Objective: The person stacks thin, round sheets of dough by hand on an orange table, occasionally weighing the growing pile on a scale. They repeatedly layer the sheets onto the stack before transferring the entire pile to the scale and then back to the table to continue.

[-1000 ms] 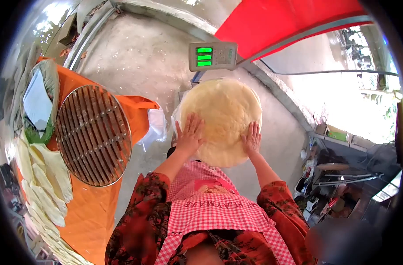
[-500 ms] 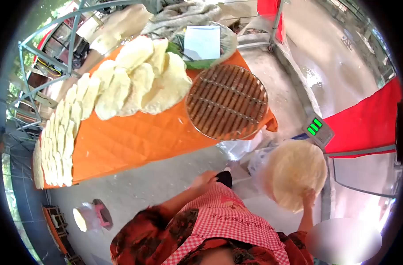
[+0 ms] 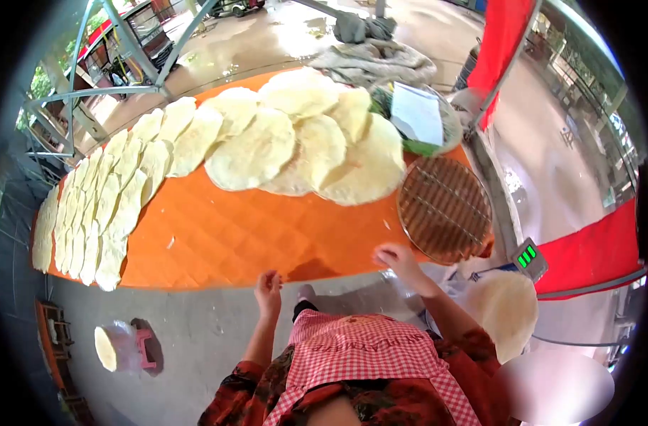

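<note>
- An orange cloth (image 3: 232, 245) is covering a long table (image 3: 175, 280).
- Grey floor (image 3: 210, 337) is stretching along the table's near side.
- A small pink stool (image 3: 146, 346) is standing on this floor, near the table's left half.
- A dark sheet (image 3: 13, 241) is hanging left of the table.
- Metal poles (image 3: 129, 44) are rising behind the table's far left side.
- A red sheet (image 3: 586, 248) is hanging right of the table.
- Bright daylight is glaring off pale ground (image 3: 267, 42) beyond the table.

On your left, a pink stool (image 3: 146, 348) stands on the grey floor (image 3: 203, 326), with metal poles (image 3: 129, 44) farther ahead. Crumpled grey cloth (image 3: 377, 65) lies ahead of you, and red sheeting (image 3: 590, 250) spans your right.
</note>
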`<state>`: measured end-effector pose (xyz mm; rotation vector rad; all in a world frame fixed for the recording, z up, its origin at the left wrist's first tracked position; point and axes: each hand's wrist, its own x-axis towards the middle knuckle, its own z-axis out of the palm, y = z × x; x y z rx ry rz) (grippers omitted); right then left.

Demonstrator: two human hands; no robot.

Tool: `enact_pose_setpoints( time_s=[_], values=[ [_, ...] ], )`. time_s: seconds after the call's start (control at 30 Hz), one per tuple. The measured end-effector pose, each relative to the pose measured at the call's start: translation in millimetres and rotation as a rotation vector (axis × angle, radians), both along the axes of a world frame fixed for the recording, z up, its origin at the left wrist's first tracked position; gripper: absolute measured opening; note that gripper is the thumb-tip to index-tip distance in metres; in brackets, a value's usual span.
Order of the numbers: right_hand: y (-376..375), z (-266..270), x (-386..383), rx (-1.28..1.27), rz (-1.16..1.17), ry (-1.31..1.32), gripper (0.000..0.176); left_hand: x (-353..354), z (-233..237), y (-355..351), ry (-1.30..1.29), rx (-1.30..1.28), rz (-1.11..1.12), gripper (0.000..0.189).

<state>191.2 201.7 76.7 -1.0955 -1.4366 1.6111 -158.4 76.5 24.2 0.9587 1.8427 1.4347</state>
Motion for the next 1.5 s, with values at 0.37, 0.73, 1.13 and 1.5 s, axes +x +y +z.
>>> enact_pose_setpoints(
  time_s=[0.37,0.73,1.13,1.5],
  values=[
    [308.3,-71.8,-355.9,-0.359,-0.615,-0.118,0.019,-190.2,10.1,121.4,0.935,-0.202,0.063,0.020],
    [328.5,48.3,-271.1,-0.260,-0.522,-0.022,0.024,-195.7,14.4,120.7,0.865,-0.240,0.004,0.021],
    [319.7,-25.5,-188.5,-0.536,-0.615,0.228,0.050,-189.5,0.5,128.0,0.967,-0.291,-0.032,0.022],
    [331.5,39.4,-29.9,-0.044,-0.515,-0.883,0.042,-186.8,-1.9,127.4,1.055,-0.325,-0.025,0.024]
  ],
)
